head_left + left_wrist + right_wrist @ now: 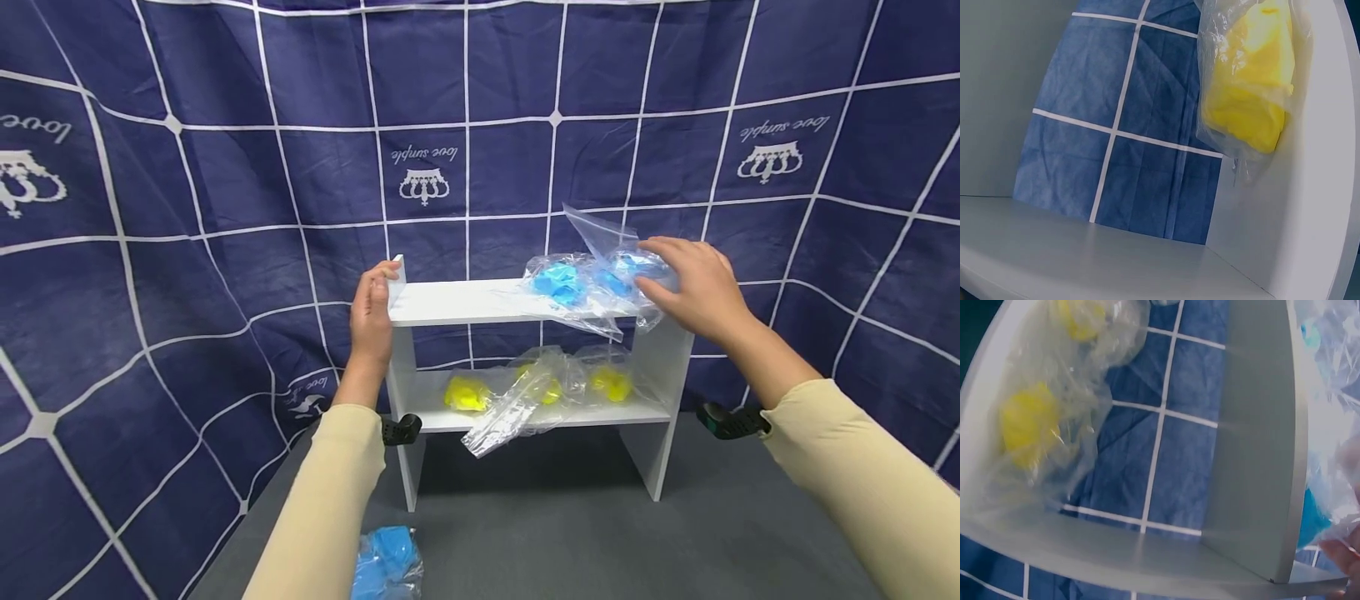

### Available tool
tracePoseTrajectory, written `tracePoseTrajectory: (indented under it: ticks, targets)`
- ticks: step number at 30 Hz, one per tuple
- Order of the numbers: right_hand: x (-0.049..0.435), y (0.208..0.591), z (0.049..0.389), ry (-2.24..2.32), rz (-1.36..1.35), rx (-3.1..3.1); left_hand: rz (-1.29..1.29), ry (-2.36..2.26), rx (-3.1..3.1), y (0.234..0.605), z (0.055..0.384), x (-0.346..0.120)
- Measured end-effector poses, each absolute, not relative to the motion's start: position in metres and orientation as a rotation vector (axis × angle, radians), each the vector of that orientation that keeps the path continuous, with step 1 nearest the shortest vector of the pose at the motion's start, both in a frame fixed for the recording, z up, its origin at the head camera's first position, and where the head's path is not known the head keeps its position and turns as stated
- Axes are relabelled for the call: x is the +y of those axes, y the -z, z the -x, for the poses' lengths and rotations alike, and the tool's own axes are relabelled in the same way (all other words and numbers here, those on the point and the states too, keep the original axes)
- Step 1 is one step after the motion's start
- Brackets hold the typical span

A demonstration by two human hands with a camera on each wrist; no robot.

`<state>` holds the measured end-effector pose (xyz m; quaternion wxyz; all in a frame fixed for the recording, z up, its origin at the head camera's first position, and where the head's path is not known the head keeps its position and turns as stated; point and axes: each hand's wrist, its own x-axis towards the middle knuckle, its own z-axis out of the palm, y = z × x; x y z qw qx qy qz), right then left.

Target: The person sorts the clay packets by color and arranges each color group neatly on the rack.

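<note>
White shelf [457, 304]: left hand [369, 308] grips end; blue bag [619, 273] against spread right hand [696, 285].

Navy white-gridded cloth [510, 179] behind; dark grey surface [525, 542] below.

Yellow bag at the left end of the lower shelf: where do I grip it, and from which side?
Probably best to grip the yellow bag across its plump part, toward the left end, coming from the open front. That end lies clear of the left side panel; loose plastic crowds its right, and the upper board covers it from above.
</note>
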<state>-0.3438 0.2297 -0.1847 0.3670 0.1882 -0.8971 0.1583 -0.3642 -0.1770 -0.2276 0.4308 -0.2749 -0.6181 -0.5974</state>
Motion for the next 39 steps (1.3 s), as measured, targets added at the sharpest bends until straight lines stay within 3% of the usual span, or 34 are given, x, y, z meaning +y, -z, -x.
tracePoseTrajectory:
  ticks: [21, 39]
  targets:
    - [0.176, 0.263, 0.280, -0.632, -0.884, -1.739, 0.683, 1.505, -1.530, 0.224, 0.365, -0.173]
    - [0.096, 0.368, 0.254, -0.941, -1.293, -1.702, 0.675, 1.485, -1.537, 0.226, 0.364, -0.175]
